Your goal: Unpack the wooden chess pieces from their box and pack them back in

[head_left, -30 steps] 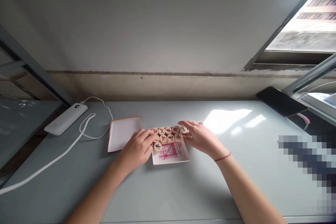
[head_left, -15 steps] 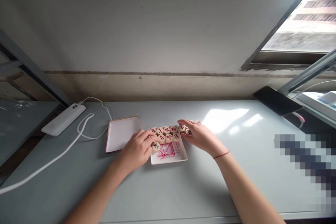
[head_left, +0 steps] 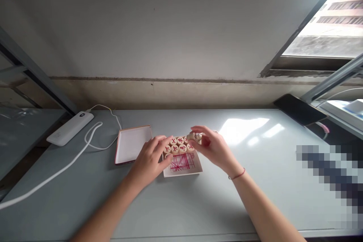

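Observation:
A shallow white box point(head_left: 195, 169) with a red grid printed inside sits on the grey table. Several round wooden chess pieces point(head_left: 178, 145) with red characters lie in rows at its far end. My left hand point(head_left: 150, 159) rests at the box's left edge, fingers curled onto the piece at the lower left. My right hand point(head_left: 211, 147) hovers over the box's far right corner and pinches a wooden chess piece point(head_left: 195, 136) between thumb and fingers. A thin red string circles my right wrist.
The box's lid point(head_left: 131, 143) lies open-side up just left of it. A white power bank point(head_left: 70, 127) with a white cable point(head_left: 93, 136) lies at the far left. A dark phone point(head_left: 299, 109) rests on the sill at the right. The wall stands close behind.
My right hand has lifted off the table's surface and now holds a chess piece above the box's far right corner. My left hand has shifted slightly over the lower-left piece.

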`<state>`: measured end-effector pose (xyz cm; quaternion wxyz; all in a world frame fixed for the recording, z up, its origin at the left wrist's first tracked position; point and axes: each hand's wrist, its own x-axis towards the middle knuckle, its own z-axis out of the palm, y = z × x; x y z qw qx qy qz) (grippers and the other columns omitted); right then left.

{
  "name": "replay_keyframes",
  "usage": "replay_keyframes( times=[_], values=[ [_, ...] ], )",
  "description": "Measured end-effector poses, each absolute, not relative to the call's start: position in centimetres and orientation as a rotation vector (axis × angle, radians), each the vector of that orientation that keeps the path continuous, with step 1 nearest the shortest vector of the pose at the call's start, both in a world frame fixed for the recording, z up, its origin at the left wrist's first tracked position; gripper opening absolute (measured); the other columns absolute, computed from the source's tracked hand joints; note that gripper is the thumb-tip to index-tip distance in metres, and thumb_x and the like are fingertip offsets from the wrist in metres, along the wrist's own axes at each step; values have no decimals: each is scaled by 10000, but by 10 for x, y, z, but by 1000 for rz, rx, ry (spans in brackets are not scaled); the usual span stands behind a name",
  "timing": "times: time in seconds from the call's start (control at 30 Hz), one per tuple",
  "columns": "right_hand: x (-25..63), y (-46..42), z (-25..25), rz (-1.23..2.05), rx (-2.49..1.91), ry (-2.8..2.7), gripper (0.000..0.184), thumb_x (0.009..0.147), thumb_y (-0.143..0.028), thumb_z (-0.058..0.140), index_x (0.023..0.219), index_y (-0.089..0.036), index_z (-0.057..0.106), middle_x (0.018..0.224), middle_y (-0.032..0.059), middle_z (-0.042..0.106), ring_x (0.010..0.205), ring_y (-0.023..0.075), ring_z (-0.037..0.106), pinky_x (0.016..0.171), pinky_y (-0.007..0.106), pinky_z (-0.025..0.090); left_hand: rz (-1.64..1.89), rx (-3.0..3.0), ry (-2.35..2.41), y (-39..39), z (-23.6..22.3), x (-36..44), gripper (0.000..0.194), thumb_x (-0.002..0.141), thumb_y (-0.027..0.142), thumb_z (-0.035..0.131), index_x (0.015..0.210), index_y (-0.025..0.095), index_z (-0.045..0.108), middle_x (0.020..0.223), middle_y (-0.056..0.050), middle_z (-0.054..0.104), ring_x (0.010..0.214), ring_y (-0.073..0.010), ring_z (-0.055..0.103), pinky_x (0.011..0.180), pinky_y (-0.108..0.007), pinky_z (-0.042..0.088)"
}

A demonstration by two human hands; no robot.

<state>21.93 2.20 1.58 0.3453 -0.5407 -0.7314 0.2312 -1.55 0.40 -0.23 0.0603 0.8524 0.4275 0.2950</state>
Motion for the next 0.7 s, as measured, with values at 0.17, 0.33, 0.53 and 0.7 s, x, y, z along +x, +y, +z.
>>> replay_keyframes(
  times=[0.17,0.33,0.53,0.7],
  values=[
    [187,0,20,964,-1204,-1852,301,833,-416,606,1065,-225,585,923,42,668,491,65,393,463,217,377,1024,2486,1188,-4,-2,-4,438,927,301,529,1347,281,405,1172,-56,593,1087,-208,582,917,-334,496],
    [193,0,22,977,-1223,-1923,301,858,-452,572,1041,-214,591,784,16,633,488,72,342,466,221,335,1025,2426,1150,-6,-3,0,286,887,186,559,1168,230,524,1092,-42,629,1030,-189,596,879,-321,482],
    [211,7,25,826,-1329,-1959,246,881,-409,544,1028,-219,598,642,-23,558,502,95,376,486,228,350,854,2483,1119,-8,-2,1,229,752,81,595,923,233,591,1023,-5,667,982,-205,585,847,-363,402],
    [209,4,26,898,-1282,-2021,225,864,-329,582,1074,-249,581,887,8,653,586,93,527,549,226,440,787,2530,1182,-8,-4,3,113,779,138,609,842,229,634,1053,-19,667,999,-221,555,846,-375,383]
  ],
)
